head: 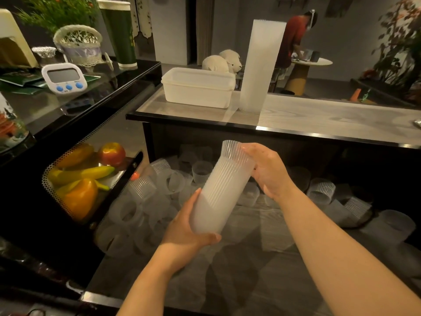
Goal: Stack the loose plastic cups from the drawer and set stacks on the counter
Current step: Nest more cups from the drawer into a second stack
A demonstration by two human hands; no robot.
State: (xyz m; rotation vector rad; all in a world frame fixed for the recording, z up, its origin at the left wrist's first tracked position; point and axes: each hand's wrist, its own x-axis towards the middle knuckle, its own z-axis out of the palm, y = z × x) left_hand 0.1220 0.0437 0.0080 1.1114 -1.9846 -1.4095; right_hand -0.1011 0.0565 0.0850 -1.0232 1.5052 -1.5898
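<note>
Stack of ribbed plastic cups [222,188] sits tilted at frame centre, above the open drawer [250,281]. Left hand [191,229] cups the lower end, fingers curled round it. Right hand [265,169] grips the upper part near the rim, fingers wrapped round the side. Loose cups [136,215] lie scattered in the drawer, centre left and right. Tall finished stack [262,65] stands upright on the counter [319,119], upper centre, just beside a white container [198,87].
</note>
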